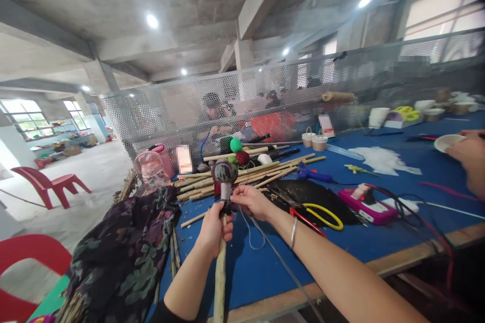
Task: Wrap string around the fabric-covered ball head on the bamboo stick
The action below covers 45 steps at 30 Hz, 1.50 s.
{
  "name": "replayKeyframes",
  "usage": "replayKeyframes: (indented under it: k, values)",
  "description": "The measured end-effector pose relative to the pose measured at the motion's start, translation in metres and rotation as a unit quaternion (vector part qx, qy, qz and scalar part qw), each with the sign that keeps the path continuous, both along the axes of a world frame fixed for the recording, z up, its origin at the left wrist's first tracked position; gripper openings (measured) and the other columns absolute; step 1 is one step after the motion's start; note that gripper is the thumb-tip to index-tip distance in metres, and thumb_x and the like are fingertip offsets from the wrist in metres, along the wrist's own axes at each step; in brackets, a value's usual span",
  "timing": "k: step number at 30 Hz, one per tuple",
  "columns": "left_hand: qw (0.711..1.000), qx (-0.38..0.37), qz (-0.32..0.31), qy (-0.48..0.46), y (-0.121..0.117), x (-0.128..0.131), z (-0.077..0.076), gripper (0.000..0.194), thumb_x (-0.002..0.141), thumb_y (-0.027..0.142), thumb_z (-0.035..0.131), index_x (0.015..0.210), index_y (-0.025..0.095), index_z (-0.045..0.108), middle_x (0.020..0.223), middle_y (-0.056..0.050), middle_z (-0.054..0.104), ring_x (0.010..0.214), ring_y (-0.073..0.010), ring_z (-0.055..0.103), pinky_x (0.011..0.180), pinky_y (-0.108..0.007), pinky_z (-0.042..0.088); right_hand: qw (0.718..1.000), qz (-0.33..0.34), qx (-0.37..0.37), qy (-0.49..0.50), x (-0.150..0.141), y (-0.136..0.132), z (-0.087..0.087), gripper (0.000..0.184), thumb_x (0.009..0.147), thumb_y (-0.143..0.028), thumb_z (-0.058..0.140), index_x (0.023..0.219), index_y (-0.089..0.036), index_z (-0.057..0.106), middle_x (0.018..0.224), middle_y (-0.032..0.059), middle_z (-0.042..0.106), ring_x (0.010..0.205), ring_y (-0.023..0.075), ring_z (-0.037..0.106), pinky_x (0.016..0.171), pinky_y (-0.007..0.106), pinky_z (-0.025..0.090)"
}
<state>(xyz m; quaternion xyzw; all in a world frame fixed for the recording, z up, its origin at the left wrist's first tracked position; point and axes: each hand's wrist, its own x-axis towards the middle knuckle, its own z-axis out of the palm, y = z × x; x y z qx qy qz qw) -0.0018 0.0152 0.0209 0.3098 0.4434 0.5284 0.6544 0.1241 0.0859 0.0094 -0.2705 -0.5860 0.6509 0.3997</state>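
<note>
My left hand [212, 227] is wrapped around a pale wooden stick [220, 282] just below its top end. That end carries a rounded head [225, 172] covered in dark patterned cloth, with a light grey band [225, 192] under it. Close beside the neck, my right hand [250, 202] pinches a thin grey string [261, 246] between thumb and fingertips. The string hangs in a loop over the blue tabletop, and a strand runs down past the front edge. Where the string meets the stick is partly hidden by my fingers.
Several wooden sticks [197, 189] lie behind my hands, with coloured balls [236, 145] beyond. Scissors [322, 216], a blue glue gun [314, 174] and a purple power strip [369, 207] are rightward. Patterned cloth [125, 257] drapes left. A co-worker's hand [470, 154] holds a white bowl [447, 142].
</note>
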Motion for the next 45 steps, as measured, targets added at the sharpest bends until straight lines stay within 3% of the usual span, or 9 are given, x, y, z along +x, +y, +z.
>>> replayKeyframes:
  k: [4,8,13,18,21,26,28,34,45]
  values:
    - [0.987,-0.027,-0.098,-0.126,-0.001,-0.003,0.002,0.029,0.078,0.041,0.035,0.063,0.017,0.039,0.047,0.007,0.032,0.030,-0.0022,0.017,0.028,-0.015,0.012,0.994,0.099,-0.022,0.042,0.001,-0.002,0.001,0.041,0.066,-0.040,0.067,0.094,-0.018,0.047,0.056,-0.0080,0.050,0.030,0.0006,0.018,0.029,0.017,0.009]
    - [0.972,-0.039,-0.173,-0.152,0.001,-0.005,-0.001,0.032,0.079,0.044,0.034,0.071,0.016,0.047,0.048,0.006,0.033,0.029,-0.0031,0.021,0.027,-0.015,0.018,0.989,0.126,-0.064,0.031,0.004,-0.004,0.005,0.036,0.064,-0.040,0.068,0.078,-0.015,0.048,0.050,-0.0085,0.044,0.031,0.0000,0.014,0.029,0.018,0.005]
    - [0.992,0.014,-0.010,0.122,0.002,0.003,-0.007,0.046,0.079,0.055,0.038,0.099,0.015,0.050,0.079,-0.006,0.057,0.047,-0.0116,0.052,0.041,-0.024,0.044,0.997,0.022,-0.074,-0.015,0.008,0.000,0.008,0.032,0.062,-0.037,0.069,0.070,-0.015,0.047,0.039,-0.0117,0.028,0.031,0.0015,0.014,0.030,0.018,0.005]
    - [0.916,0.178,0.092,0.349,-0.006,0.013,-0.014,0.049,0.069,0.042,0.063,0.110,0.021,0.046,0.096,-0.009,0.058,0.070,-0.0190,0.059,0.057,-0.026,0.044,0.996,-0.027,-0.079,-0.035,0.003,0.006,-0.001,0.030,0.063,-0.038,0.068,0.073,-0.016,0.050,0.043,-0.0086,0.038,0.032,0.0024,0.021,0.029,0.019,0.008]
    - [0.870,0.233,0.133,0.413,-0.008,0.015,-0.017,0.044,0.065,0.029,0.067,0.105,0.021,0.050,0.096,-0.011,0.059,0.089,-0.0253,0.056,0.072,-0.030,0.040,0.995,-0.033,-0.081,-0.049,-0.001,0.006,-0.005,0.029,0.064,-0.039,0.067,0.073,-0.016,0.051,0.043,-0.0089,0.037,0.031,0.0026,0.020,0.029,0.019,0.008]
    - [0.862,0.236,0.131,0.429,-0.005,0.007,-0.015,0.023,0.072,0.023,0.059,0.094,0.020,0.051,0.079,-0.008,0.060,0.075,-0.0216,0.057,0.066,-0.028,0.037,0.996,-0.055,-0.029,-0.058,-0.002,-0.001,0.001,0.030,0.067,-0.041,0.065,0.069,-0.016,0.049,0.041,-0.0094,0.036,0.030,0.0020,0.021,0.032,0.021,0.009]
    - [0.868,0.241,0.133,0.414,-0.002,0.002,-0.013,0.017,0.073,0.025,0.058,0.087,0.020,0.050,0.073,-0.005,0.059,0.065,-0.0175,0.055,0.059,-0.025,0.037,0.997,-0.058,-0.006,-0.046,0.000,-0.002,0.006,0.030,0.068,-0.040,0.063,0.063,-0.016,0.046,0.039,-0.0098,0.033,0.031,0.0020,0.021,0.033,0.021,0.010]
    - [0.951,0.162,0.048,0.260,0.005,-0.003,-0.010,0.023,0.075,0.035,0.053,0.080,0.022,0.035,0.059,0.007,0.047,0.032,-0.0054,0.034,0.032,-0.017,0.024,0.999,-0.032,-0.017,-0.003,0.007,-0.002,0.012,0.031,0.064,-0.038,0.065,0.061,-0.017,0.043,0.038,-0.0114,0.026,0.033,0.0024,0.016,0.033,0.019,0.007]
    - [0.981,0.158,0.037,0.108,0.000,0.002,-0.001,0.034,0.069,0.042,0.060,0.080,0.020,0.038,0.064,0.007,0.047,0.035,-0.0018,0.034,0.028,-0.014,0.025,0.999,-0.007,-0.018,0.032,0.005,-0.005,0.014,0.031,0.064,-0.039,0.067,0.064,-0.018,0.044,0.038,-0.0114,0.029,0.031,0.0027,0.018,0.031,0.018,0.009]
